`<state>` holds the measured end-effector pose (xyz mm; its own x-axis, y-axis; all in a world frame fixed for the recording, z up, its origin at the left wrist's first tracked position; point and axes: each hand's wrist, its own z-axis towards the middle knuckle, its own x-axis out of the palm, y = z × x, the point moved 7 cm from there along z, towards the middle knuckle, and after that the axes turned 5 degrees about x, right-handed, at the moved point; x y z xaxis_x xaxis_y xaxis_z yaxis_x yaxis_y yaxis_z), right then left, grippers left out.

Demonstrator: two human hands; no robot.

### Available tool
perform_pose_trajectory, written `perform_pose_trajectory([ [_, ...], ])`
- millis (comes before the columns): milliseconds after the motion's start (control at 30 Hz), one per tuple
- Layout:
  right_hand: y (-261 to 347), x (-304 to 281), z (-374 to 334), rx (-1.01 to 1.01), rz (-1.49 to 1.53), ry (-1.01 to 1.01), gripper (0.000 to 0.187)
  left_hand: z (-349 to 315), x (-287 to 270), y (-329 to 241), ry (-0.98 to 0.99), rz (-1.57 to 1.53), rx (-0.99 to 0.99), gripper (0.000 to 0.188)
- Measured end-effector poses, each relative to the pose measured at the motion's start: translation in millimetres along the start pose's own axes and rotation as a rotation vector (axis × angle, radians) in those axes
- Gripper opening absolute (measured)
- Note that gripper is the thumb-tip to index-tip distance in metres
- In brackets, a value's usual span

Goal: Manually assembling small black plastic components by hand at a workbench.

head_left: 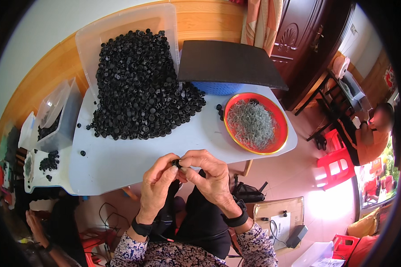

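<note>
Close together over my lap, just off the table's front edge, my left hand (158, 184) and my right hand (207, 173) pinch one small round black plastic cap (177, 163) between their fingertips. Both hands are closed on it, and fingers cover much of the cap. Beyond them a large heap of black plastic caps (138, 89) spills from a tipped clear plastic bin (88, 53) onto the pale table (107, 164). To the right stands a red bowl (227, 127) with a yellow rim, full of small silvery metal springs (251, 124).
A dark flat board (231, 64) lies over a blue basket (216, 87) behind the bowl. At the left are another clear bin (60, 129) and a small pile of black parts (49, 162). A cardboard box (263, 211) stands right of my legs. Other people sit at both sides.
</note>
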<state>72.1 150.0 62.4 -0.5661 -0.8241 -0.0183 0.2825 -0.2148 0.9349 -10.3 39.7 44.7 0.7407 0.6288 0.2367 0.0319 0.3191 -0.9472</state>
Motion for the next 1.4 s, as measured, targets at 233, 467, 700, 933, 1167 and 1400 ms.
perform_pose_trajectory([
  [233, -5.4, -2.1, -2.9, -0.052, -0.029, -0.042, 0.022, -0.1, -0.8, 5.9, 0.045, 0.096, -0.036, 0.034],
  [467, -7.2, -3.3, -2.8, -0.097, -0.020, -0.073, 0.022, -0.5, -0.3, 0.6, 0.008, 0.217, -0.001, 0.030],
  [700, -7.0, 2.4, -3.1, -0.052, 0.100, -0.023, 0.022, -0.5, -4.8, -2.3, -0.015, 0.252, 0.020, 0.026],
  [933, -13.7, 3.3, -3.2, -0.007, 0.149, -0.003, 0.023, -1.1, -3.8, -2.2, -0.042, 0.169, 0.002, 0.026],
  [1167, -17.9, 4.5, -3.2, 0.035, 0.209, -0.007, 0.019, 0.4, -5.6, -5.2, 0.007, 0.237, 0.045, 0.026],
  [1400, -18.4, 4.7, -3.7, 0.046, 0.221, 0.011, 0.019, -1.0, -5.1, -6.9, -0.010, 0.227, 0.048, 0.026],
])
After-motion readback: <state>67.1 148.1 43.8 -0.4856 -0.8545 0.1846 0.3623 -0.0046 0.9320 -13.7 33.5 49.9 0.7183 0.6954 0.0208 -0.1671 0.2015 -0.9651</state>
